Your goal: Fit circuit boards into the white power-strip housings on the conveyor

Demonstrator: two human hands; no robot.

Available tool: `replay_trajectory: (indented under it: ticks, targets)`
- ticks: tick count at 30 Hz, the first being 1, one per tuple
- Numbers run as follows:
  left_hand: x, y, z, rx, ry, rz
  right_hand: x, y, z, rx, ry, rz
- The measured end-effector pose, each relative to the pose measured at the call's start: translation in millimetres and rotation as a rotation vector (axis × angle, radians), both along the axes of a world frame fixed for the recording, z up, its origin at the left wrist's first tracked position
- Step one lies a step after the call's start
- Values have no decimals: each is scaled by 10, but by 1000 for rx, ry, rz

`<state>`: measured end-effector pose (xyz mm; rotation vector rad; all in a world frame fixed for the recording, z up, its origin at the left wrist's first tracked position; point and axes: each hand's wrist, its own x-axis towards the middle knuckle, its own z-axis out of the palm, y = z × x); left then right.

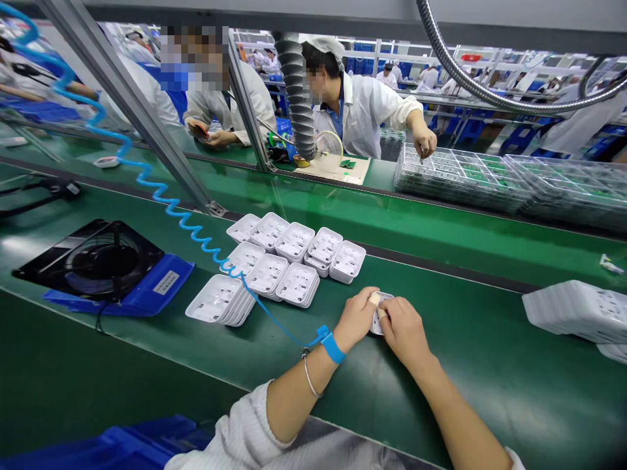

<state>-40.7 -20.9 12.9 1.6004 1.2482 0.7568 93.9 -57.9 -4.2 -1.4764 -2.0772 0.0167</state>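
Note:
A white plastic cover [378, 326] lies on the green table between my two hands, mostly hidden by the fingers. My left hand [356, 318], with a blue band at the wrist, is closed on its left edge. From the right, my right hand [403, 326] presses on the same cover with bent fingers. Yellowish coverings show on some fingertips. Whether a small part sits between the fingers cannot be made out. Stacks of similar white covers [296, 282] stand up and to the left of my hands.
A black fan [115, 261] rests on a blue bin at the left. More white covers [578, 307] lie stacked at the right. A coiled blue cord [198, 236] crosses to my wristband. Beyond the divider, a person reaches over clear trays [460, 171].

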Motion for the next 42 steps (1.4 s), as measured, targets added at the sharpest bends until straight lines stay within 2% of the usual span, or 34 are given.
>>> replay_trajectory:
  ticks: [11,17,23,28,32,38,42]
  targets:
    - [6,-12,-51,39,66,-18,15,6,-34,-46,-75,46]
    - [-34,6,50,61,-31,-10,165,-88,46,-19,51,11]
    - [-53,-23,162,119,-54,-17,247,-133,-17,26,18,6]
    - [-72,-16,159,167,-13,-44,226,-116,-5,72,-38,71]
    - [-69,-12,130,235,1,-37,195,-140,29,105,-67,64]
    - [-26,-61,135,320,32,-76,129,-144,7,96,-151,-8]
    - [-22,-95,182,338,45,-139,167,-129,46,75,-139,-188]
